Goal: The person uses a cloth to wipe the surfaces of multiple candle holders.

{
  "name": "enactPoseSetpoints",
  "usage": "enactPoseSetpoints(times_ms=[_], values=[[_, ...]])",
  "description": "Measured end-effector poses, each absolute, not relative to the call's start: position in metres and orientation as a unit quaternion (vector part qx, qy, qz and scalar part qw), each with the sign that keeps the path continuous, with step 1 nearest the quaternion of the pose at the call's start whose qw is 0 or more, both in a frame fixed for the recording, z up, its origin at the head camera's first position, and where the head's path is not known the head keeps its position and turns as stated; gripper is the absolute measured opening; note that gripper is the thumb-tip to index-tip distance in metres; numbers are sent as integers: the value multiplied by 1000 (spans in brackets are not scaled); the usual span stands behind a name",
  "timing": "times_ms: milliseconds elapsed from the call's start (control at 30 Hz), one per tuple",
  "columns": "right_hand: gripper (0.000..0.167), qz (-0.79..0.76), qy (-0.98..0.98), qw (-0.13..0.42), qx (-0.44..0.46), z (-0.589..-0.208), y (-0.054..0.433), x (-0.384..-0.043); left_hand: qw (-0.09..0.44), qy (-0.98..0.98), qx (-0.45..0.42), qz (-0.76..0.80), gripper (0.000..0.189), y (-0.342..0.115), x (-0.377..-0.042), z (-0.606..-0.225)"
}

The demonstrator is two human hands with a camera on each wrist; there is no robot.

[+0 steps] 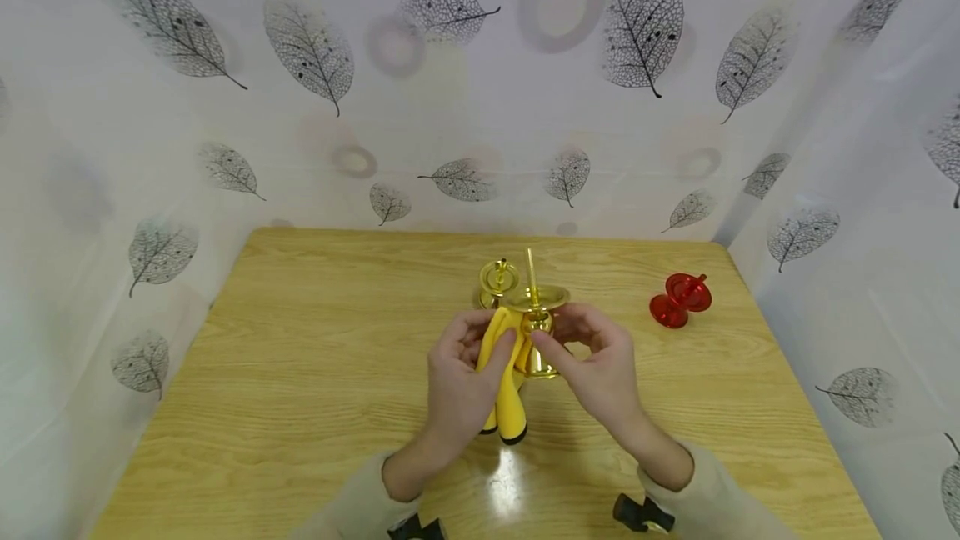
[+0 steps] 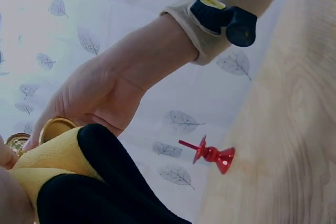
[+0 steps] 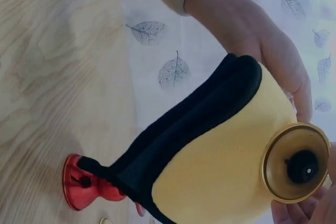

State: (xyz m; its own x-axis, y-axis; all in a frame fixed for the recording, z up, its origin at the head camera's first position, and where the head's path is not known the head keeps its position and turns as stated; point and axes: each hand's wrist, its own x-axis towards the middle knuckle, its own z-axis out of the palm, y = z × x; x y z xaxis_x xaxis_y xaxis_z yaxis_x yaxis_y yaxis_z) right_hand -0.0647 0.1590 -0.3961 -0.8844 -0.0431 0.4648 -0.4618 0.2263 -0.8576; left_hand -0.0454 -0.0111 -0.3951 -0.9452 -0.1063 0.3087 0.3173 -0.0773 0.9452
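Left hand (image 1: 461,382) gripping yellow cloth (image 1: 511,415), right hand (image 1: 609,365) pinching gold stand (image 1: 540,363) — second gold stand (image 1: 498,279) beyond, red stand (image 1: 686,294) far right on desk (image 1: 337,357).

The held gold candlestick (image 1: 540,323) looks metallic (smooth and glossy), the yellow cloth (image 1: 512,408) matt.

A red candle holder (image 1: 686,295) stands on the wooden table (image 1: 337,340) before a leaf-patterned curtain (image 1: 480,107).
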Motion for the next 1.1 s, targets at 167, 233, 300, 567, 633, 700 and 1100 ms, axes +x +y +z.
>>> enactPoseSetpoints(times_ms=[167,233,300,567,633,700,1100], values=[[24,537,-799,215,164,-395,160,-67,143,-665,-88,-728,23,-11,-44,-393],[24,521,-803,234,171,-395,161,-68,138,-666,-91,-728,23,-9,-43,-392],[25,519,-798,247,179,-396,162,-70,131,-666,-92,-728,25,-8,-43,-392],[23,620,-742,182,180,-398,165,-68,116,-669,-71,-730,26,-7,-46,-393],[22,645,-729,154,169,-397,166,-67,117,-665,-72,-734,25,-7,-46,-393],[23,653,-729,136,156,-395,168,-66,121,-660,-76,-737,25,-7,-46,-392],[29,521,-803,240,161,-386,168,-60,155,-655,-103,-733,26,-2,-39,-394]])
